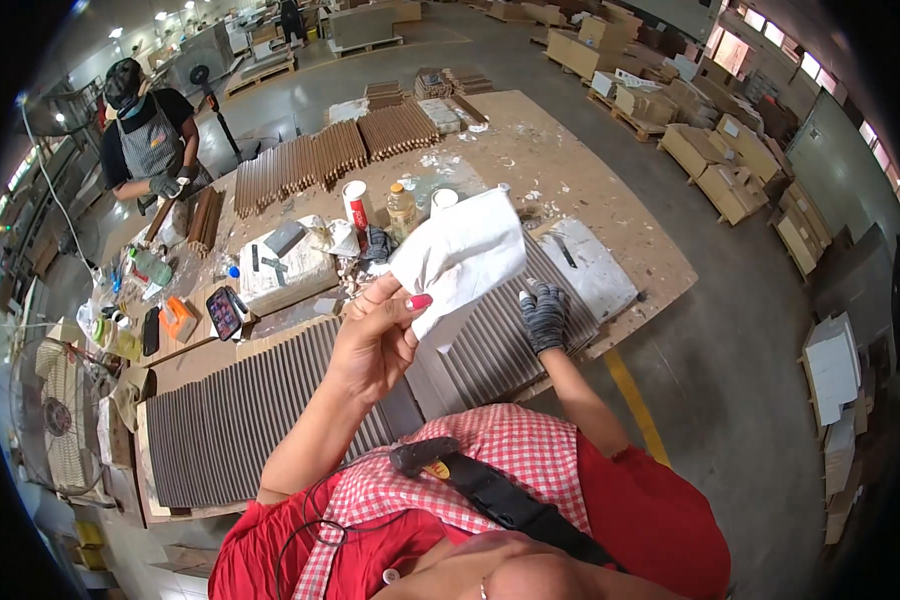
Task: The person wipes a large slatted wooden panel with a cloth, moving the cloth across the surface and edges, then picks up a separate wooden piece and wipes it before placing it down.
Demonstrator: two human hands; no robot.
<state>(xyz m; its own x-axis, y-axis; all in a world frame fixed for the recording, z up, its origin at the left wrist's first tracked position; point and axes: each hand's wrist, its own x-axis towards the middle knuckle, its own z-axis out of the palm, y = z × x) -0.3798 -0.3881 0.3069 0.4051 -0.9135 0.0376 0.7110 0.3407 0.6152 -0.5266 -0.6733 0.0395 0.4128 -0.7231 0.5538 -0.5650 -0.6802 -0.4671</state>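
My bare left hand is raised over the table, with its thumb and fingers pinched on a white cloth. The cloth spreads up and to the right of the fingers and hides part of the table behind it. On my right hand is a dark grey glove with bare fingertips. That hand rests with its fingers apart on a row of grey-brown ribbed strips, near the row's right end. A longer row of similar strips lies to the left, partly behind my left forearm.
Brown strips lie along the table's far side. A red-and-white canister, an amber bottle and a phone stand or lie nearby. A white slab lies at right. A co-worker stands far left; a fan is near left.
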